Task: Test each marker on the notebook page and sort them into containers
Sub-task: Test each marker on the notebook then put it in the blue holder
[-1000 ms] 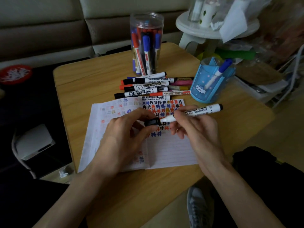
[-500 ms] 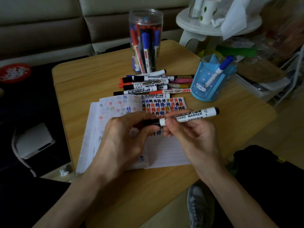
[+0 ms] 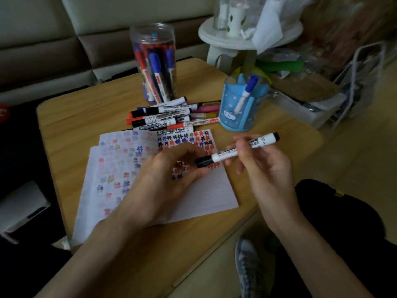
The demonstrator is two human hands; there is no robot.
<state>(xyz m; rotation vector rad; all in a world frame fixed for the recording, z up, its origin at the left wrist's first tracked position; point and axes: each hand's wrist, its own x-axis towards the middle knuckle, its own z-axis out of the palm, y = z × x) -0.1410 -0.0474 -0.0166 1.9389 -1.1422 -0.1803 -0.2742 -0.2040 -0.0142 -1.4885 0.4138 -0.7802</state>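
My right hand (image 3: pixel 264 168) grips a white whiteboard marker (image 3: pixel 227 153) with its black cap on, held slanted above the open notebook (image 3: pixel 204 194). My left hand (image 3: pixel 163 181) hovers over the page with its fingers loosely curled beside the cap end; whether they touch the cap I cannot tell. The page carries rows of coloured test marks. Several loose markers (image 3: pixel 167 117) lie in a pile just beyond the notebook. Behind the pile, a clear jar (image 3: pixel 154 61) holds several markers. A blue holder (image 3: pixel 234 108) to the right holds one blue-capped marker (image 3: pixel 247 91).
Everything sits on a small wooden table (image 3: pixel 86 117) whose front edge runs close to my arms. A white stool (image 3: pixel 236 37) with cluttered items and bags stands at the back right. A sofa lies behind, and a grey shoe (image 3: pixel 247 265) is on the floor below.
A second ago my left hand held the black cap apart from the marker. The cap is now on the marker, which my right hand has moved right and tilted up.
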